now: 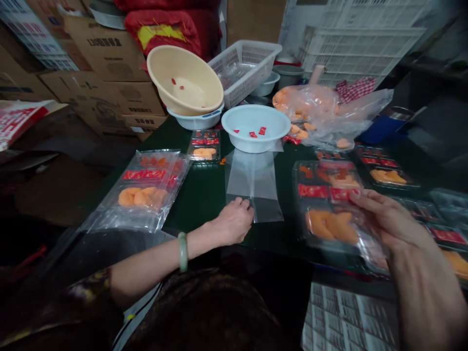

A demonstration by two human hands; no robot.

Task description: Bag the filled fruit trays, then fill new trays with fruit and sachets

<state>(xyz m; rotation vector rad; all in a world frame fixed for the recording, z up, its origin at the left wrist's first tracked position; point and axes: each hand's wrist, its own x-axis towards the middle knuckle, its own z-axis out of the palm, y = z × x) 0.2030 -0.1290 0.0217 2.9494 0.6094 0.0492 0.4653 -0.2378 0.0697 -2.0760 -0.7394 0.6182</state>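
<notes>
Right hand (389, 219) gripping a clear plastic tray (329, 219) w/ orange pieces (dried fruit, maybe) & red sachets, tilted over the dark green table (204, 204). Left hand (232, 222), jade bangle (183, 252) on wrist, curled at the edge of a flat clear bag (252, 180); can't tell if it's pinching.

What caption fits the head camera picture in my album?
Left hand presses a clear bag; right hand holds a bagged tray of orange pieces.
</notes>
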